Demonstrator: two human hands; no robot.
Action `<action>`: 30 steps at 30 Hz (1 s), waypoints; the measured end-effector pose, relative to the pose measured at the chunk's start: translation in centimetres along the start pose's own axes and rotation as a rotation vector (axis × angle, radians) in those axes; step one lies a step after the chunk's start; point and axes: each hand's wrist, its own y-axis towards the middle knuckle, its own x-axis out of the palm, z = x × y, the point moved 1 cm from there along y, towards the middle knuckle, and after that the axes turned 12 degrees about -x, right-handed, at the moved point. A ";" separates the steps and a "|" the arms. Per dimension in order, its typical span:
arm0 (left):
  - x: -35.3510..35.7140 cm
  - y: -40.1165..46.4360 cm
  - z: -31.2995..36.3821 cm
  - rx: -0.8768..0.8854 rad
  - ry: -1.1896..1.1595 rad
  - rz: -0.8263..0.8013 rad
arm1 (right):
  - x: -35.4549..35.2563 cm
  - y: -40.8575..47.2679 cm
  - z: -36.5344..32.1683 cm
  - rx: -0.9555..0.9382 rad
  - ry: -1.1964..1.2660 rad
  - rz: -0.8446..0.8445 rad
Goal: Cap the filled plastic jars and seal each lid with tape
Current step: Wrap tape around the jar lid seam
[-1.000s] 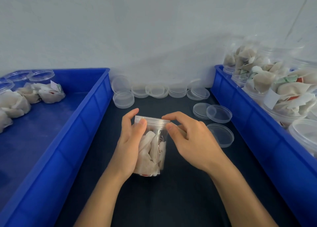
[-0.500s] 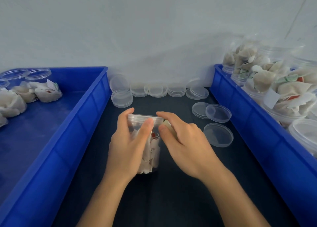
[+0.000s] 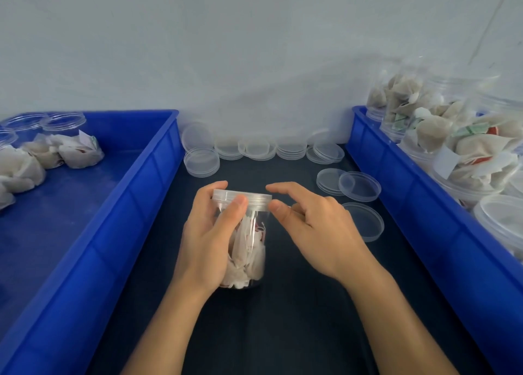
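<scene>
My left hand [image 3: 209,238] grips clear round jar [image 3: 243,241] of white pouches, lidded; right hand [image 3: 314,227] spread, thumb touching lid [image 3: 242,199].

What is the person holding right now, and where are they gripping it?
The left hand grips the jar round its side, thumb up by the lid. The right hand only touches the lid's edge with its thumb.

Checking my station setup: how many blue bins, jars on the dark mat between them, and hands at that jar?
Blue bins: 2
Jar on the mat: 1
Hands at it: 2
Total: 5
</scene>
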 end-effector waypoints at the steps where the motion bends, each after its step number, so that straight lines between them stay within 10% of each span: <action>1: 0.0 0.0 0.0 0.002 -0.007 -0.009 | 0.0 0.0 0.1 0.000 0.001 -0.005; 30: -0.8 0.5 0.6 -0.075 0.015 0.050 | 0.0 -0.6 -2.1 -0.084 -0.094 -0.003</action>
